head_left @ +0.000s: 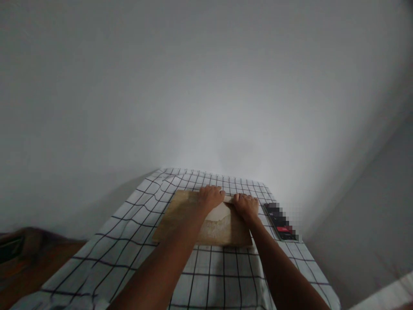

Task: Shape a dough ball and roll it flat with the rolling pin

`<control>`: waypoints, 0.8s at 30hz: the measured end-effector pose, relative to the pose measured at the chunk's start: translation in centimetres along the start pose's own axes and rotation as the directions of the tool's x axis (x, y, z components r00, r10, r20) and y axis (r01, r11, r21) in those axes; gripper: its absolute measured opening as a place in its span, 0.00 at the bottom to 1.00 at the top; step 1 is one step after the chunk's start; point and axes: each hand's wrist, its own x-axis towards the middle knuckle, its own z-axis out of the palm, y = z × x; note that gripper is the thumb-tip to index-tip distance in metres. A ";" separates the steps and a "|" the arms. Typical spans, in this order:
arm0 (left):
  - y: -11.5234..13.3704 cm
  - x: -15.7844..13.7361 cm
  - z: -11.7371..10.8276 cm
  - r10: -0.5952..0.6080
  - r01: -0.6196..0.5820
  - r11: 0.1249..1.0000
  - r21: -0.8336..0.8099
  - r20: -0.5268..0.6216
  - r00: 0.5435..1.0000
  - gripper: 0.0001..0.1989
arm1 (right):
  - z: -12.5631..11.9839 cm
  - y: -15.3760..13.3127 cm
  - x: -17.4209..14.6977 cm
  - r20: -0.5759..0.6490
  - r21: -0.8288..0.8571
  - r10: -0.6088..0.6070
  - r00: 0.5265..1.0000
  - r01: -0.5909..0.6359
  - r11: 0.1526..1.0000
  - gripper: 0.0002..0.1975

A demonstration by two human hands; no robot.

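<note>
Both my arms reach forward over a wooden board point(226, 235). A thin, pale sheet of rolled-out dough point(218, 213) lies on it, with an uneven near edge. My left hand point(211, 196) is closed over the left part of a pale rolling pin point(229, 199) at the far side of the dough. The right part of the pin is under my right hand point(246, 204), whose fingers also curl over it. Only a short middle stretch of the pin shows between the hands. My left forearm hides part of the board.
The board rests on a table covered by a white cloth with dark checked lines point(209, 275). To the right lies a flat dark item with a red patch point(280, 224), partly blurred out. A pale wall point(206, 94) rises behind the table. Brown furniture point(41, 258) stands low at the left.
</note>
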 end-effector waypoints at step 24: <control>0.5 -4.0 -2.1 0.009 -0.009 1.000 0.005 -0.029 1.000 0.21 | -1.9 -0.2 -4.1 0.050 0.085 0.039 0.998 -0.043 0.995 0.20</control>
